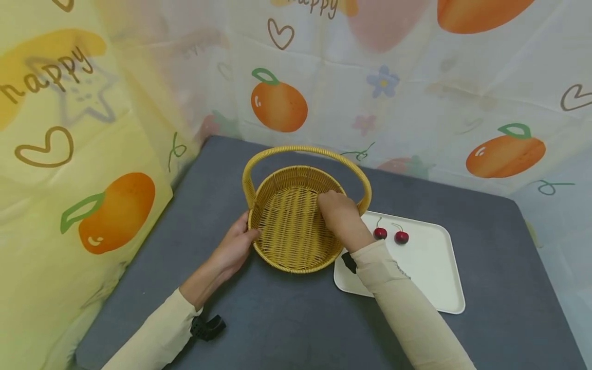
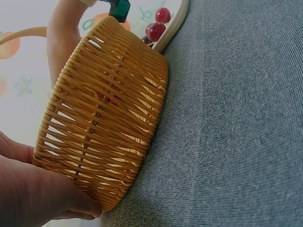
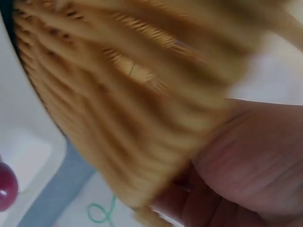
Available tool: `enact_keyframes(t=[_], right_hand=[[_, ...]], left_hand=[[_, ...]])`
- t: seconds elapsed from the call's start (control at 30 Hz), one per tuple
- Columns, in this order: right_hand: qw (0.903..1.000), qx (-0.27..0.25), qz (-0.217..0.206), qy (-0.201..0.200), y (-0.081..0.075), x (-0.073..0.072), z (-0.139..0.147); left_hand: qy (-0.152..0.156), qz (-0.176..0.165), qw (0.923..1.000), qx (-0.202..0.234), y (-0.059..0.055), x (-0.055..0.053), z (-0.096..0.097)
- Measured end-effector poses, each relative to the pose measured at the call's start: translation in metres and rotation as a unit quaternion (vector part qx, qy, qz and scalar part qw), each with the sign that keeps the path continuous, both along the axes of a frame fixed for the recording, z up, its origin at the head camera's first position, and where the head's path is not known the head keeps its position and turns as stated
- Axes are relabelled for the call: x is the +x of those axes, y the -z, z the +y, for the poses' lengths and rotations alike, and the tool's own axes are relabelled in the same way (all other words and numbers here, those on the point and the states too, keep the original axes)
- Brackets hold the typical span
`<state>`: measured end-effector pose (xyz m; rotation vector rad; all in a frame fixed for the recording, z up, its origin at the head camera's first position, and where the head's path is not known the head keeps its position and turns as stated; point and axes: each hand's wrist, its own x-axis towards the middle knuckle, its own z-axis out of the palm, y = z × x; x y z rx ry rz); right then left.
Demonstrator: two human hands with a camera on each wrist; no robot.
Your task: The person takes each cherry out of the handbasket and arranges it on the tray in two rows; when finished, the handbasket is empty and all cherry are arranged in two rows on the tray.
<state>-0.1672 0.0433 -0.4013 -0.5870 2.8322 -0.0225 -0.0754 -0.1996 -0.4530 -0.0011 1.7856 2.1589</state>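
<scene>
A round yellow woven basket [image 1: 291, 231] with a tall arched handle stands on the grey-blue table, tipped slightly in the left wrist view. My left hand [image 1: 238, 241] grips its left rim, thumb over the edge and fingers outside. Inside the right part of the basket is my right hand [image 1: 339, 213], its fingers curled and pointing down. Through the weave in the left wrist view shows a small red patch, a cherry [image 2: 113, 100], by the right hand's fingers; those fingertips are mostly hidden. Two dark red cherries with stems, one left [image 1: 380, 233] and one right [image 1: 401, 237], lie on the tray.
The white rectangular tray [image 1: 435, 277] sits right of the basket, partly beneath my right forearm. Beyond the table [image 1: 287, 324] hangs a pale fabric backdrop [image 1: 416, 67] printed with oranges and hearts; yellow fabric [image 1: 60, 298] lines the left side.
</scene>
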Motion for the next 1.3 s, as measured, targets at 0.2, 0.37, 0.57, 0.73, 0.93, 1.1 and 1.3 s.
enact_keyframes(t=[0.2,0.37,0.57,0.73,0.93,1.1,1.3], right_hand=[[0.9972,-0.059,0.036,-0.028,-0.026,0.021,0.005],[0.9917,-0.107,0.053,-0.049,-0.052,0.046,0.01],[0.9909,-0.109,0.07,-0.036,-0.075,0.078,0.023],[0.9882,-0.141,0.06,-0.015,-0.09,0.1,0.038],[0.9766,-0.204,0.058,0.034,-0.098,0.12,0.072],[0.9694,-0.218,0.081,0.08,-0.088,0.123,0.112],[0.9678,-0.203,0.095,0.114,-0.065,0.122,0.152]], left_hand=[[-0.001,-0.007,1.0,-0.001,0.001,-0.001,0.002],[-0.008,-0.009,0.9999,0.009,-0.002,0.0,0.004],[-0.004,-0.005,1.0,0.005,-0.003,-0.001,0.005],[-0.006,-0.01,0.9999,0.002,-0.002,0.0,0.005],[0.003,-0.004,1.0,0.005,0.0,0.0,0.007],[0.004,0.001,0.9999,0.012,0.0,-0.001,0.008],[0.002,-0.001,0.9999,0.013,0.001,0.0,0.007]])
